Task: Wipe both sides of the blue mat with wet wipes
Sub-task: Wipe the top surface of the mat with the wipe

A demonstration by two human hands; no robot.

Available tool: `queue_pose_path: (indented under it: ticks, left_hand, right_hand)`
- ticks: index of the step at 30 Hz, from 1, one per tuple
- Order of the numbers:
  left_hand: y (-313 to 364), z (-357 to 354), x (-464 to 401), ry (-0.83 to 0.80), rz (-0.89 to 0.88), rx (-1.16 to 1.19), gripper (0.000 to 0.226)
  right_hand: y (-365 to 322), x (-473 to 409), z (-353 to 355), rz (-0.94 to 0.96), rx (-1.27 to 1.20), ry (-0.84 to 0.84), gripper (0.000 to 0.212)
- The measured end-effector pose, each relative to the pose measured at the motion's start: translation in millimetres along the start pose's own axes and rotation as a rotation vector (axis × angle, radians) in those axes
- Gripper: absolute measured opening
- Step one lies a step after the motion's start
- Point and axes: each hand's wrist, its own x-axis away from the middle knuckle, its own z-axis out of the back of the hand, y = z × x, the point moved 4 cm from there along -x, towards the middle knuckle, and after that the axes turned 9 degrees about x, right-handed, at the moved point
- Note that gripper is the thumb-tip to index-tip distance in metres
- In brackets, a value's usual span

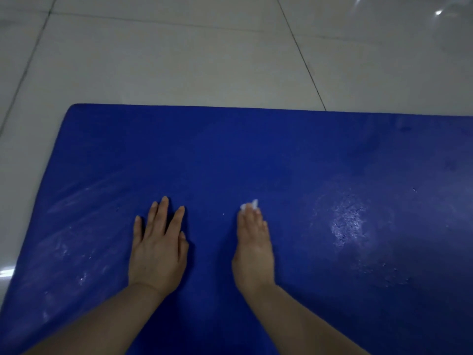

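Note:
The blue mat [256, 155] lies flat on the floor and fills most of the lower view. Wet, shiny streaks show on its left and right parts. My left hand [157, 247] rests palm down on the mat with its fingers straight and spread. My right hand [253, 249] lies on the mat just to the right, pressing a small white wet wipe [249, 206] under its fingertips. Only a bit of the wipe sticks out beyond the fingers.
Pale glossy floor tiles [179, 60] surround the mat at the back and left. The mat's far left corner [74, 107] is rounded. Light glints on the floor at the top right [438, 12].

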Motion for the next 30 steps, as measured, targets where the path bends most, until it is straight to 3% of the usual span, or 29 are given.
queue_pose_path:
  ticks: [3, 5, 8, 10, 12, 14, 16, 18, 22, 23, 26, 28, 30]
  left_hand:
    - [-3.0, -1.2, -0.3, -0.002, 0.012, -0.006, 0.058]
    - [-3.0, -0.3, 0.2, -0.003, 0.012, 0.002, 0.057]
    - [-1.0, 2.2, 0.5, 0.0, 0.02, 0.018, 0.057]
    - [0.0, 2.6, 1.1, 0.007, 0.024, 0.024, 0.058]
    - [1.5, 4.2, 3.1, 0.027, 0.014, 0.035, 0.058]
    - [4.4, 7.6, 8.7, 0.054, -0.011, 0.061, 0.056]
    - [8.1, 10.6, 20.1, 0.078, -0.039, 0.103, 0.052]
    - [10.0, 11.3, 35.1, 0.084, -0.067, 0.13, 0.048]
    - [2.6, 7.7, 58.9, 0.026, -0.075, 0.13, 0.049]
    - [1.2, 7.0, 62.1, 0.013, -0.072, 0.135, 0.049]
    - [0.4, 5.0, 63.2, -0.004, -0.061, 0.133, 0.049]
    - [1.3, 3.4, 61.7, -0.008, -0.071, 0.109, 0.049]
    - [1.7, 2.5, 60.7, -0.007, -0.083, 0.085, 0.05]
  right_hand:
    - [-36.8, 10.7, -8.2, 0.26, 0.009, -0.081, 0.09]
    - [-25.3, 12.6, -5.1, 0.348, 0.072, -0.055, 0.089]
    - [39.4, 13.2, 15.1, 0.144, 0.233, -0.019, 0.075]
    - [80.4, 18.3, 25.5, 0.02, 0.315, -0.012, 0.075]
    - [90.4, 22.1, 19.1, -0.035, 0.23, -0.062, 0.079]
    - [62.3, 24.3, 20.9, -0.078, 0.159, 0.011, 0.077]
    - [14.2, 33.1, 13.0, 0.137, 0.193, -0.019, 0.074]
    - [-24.6, 44.6, 2.0, 0.284, 0.145, -0.057, 0.085]
    - [-22.5, 53.8, -1.2, 0.343, 0.104, -0.144, 0.092]
    - [-6.3, 52.8, 4.2, 0.308, 0.153, -0.139, 0.091]
    - [57.7, 50.7, 18.1, -0.025, 0.171, -0.047, 0.086]
    - [69.0, 52.4, 18.1, -0.124, 0.089, -0.034, 0.082]
    - [45.7, 57.8, 19.1, -0.09, 0.068, -0.038, 0.078]
